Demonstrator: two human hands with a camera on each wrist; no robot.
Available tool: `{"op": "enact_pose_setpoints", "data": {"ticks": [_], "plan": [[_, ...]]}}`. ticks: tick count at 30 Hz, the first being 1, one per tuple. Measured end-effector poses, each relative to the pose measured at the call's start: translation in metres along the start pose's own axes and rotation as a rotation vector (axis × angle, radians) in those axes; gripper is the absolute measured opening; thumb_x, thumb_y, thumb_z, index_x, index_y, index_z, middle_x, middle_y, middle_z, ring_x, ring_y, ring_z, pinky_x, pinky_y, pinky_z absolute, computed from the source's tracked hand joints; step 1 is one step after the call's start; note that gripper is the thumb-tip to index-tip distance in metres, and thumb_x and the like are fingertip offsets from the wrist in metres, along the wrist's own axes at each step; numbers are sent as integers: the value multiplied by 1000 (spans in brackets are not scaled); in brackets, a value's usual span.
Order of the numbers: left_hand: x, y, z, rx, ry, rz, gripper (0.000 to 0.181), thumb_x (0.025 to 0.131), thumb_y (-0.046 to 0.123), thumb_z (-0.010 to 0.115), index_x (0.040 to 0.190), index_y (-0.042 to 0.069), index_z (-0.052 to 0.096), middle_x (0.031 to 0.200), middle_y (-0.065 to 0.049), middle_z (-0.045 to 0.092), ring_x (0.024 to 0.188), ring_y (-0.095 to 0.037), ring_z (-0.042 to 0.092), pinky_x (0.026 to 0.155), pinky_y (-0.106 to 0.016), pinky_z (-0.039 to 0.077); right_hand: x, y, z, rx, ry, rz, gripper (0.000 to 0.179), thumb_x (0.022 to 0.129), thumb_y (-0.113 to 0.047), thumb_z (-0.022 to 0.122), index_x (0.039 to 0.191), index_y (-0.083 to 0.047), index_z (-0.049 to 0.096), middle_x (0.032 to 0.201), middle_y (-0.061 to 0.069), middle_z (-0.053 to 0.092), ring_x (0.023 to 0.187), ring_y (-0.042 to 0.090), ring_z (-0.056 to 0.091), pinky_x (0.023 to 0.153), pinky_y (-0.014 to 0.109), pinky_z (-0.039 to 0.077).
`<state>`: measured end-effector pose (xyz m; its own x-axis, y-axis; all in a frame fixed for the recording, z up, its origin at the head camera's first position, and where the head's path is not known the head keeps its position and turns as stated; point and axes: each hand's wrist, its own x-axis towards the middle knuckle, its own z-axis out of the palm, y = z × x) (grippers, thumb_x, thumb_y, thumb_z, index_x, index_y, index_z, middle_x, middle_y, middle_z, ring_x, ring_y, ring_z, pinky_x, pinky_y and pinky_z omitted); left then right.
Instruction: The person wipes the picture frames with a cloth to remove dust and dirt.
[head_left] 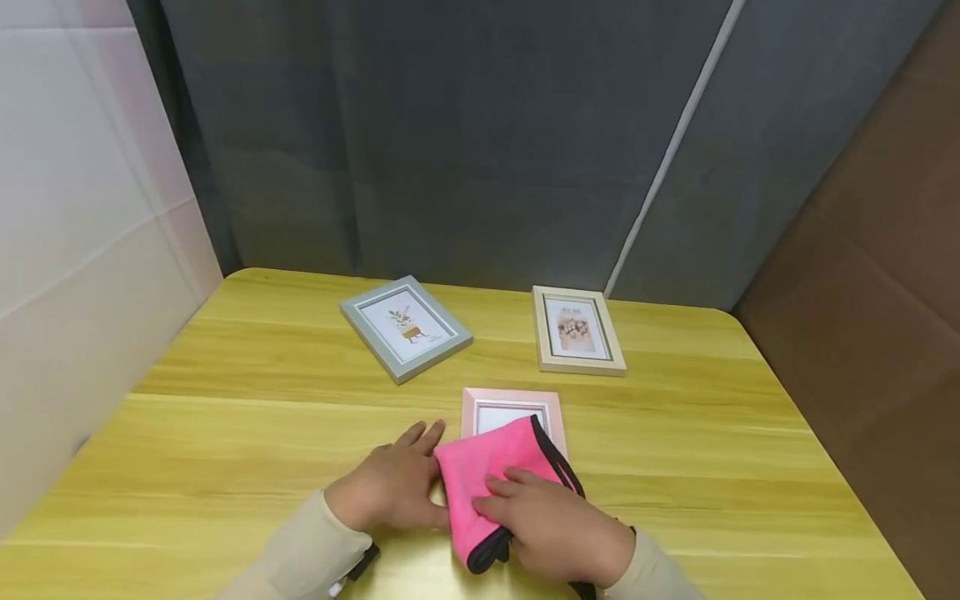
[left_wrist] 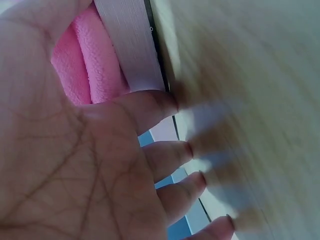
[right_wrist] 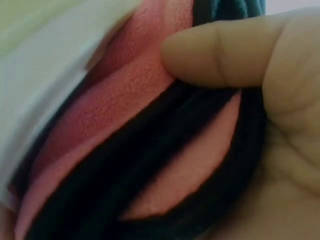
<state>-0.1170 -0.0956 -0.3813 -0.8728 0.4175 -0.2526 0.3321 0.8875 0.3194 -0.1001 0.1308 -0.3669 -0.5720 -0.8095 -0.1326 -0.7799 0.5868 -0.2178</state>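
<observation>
A pink picture frame (head_left: 556, 414) lies flat near the front of the table, its lower part hidden under a folded pink cloth with black edging (head_left: 483, 462). My right hand (head_left: 558, 525) holds this cloth down on the frame; in the right wrist view the thumb (right_wrist: 215, 55) presses into its folds. At the frame's left side is my left hand (head_left: 393, 487), fingers spread and fairly straight. The left wrist view has its index finger (left_wrist: 147, 110) against the frame's side wall (left_wrist: 132, 45), with the cloth bunched beside the thumb.
Farther back on the wooden table (head_left: 247, 375) lie a grey-blue picture frame (head_left: 442, 348) with a plant print and a cream picture frame (head_left: 581, 365). A dark curtain (head_left: 450, 142) hangs behind the table. Pale and brown panels flank it at left and right.
</observation>
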Motion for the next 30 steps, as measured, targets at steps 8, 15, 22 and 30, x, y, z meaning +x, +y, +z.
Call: {"op": "enact_pose_setpoints", "data": {"ticks": [8,15,22,30], "plan": [[0,1,-1,-40,-26,2,96,71,69,72,146,13,52,159,-19,29,144,-44,24,99,-71,35,40,16,-11,22,-25,248,53,91,-8,61,143,-15,55,145,15,51,134,38,45,110,47,37],[0,3,-2,-20,-35,-2,94,73,69,71,145,11,53,159,-19,29,144,-44,24,99,-70,36,50,35,-17,165,-16,231,56,89,2,55,143,-10,54,146,12,51,139,32,40,116,44,27],[0,8,-1,-7,-5,15,92,71,67,71,139,7,58,155,-19,36,142,-45,29,98,-66,40,6,15,-13,173,-53,19,45,92,-4,61,137,-12,60,139,4,58,133,24,48,114,39,32],[1,7,-1,3,-30,4,95,72,70,70,143,10,55,156,-18,35,143,-44,27,97,-69,38,23,11,-8,49,31,82,35,93,-18,65,128,-15,61,128,2,64,126,25,54,109,40,38]]}}
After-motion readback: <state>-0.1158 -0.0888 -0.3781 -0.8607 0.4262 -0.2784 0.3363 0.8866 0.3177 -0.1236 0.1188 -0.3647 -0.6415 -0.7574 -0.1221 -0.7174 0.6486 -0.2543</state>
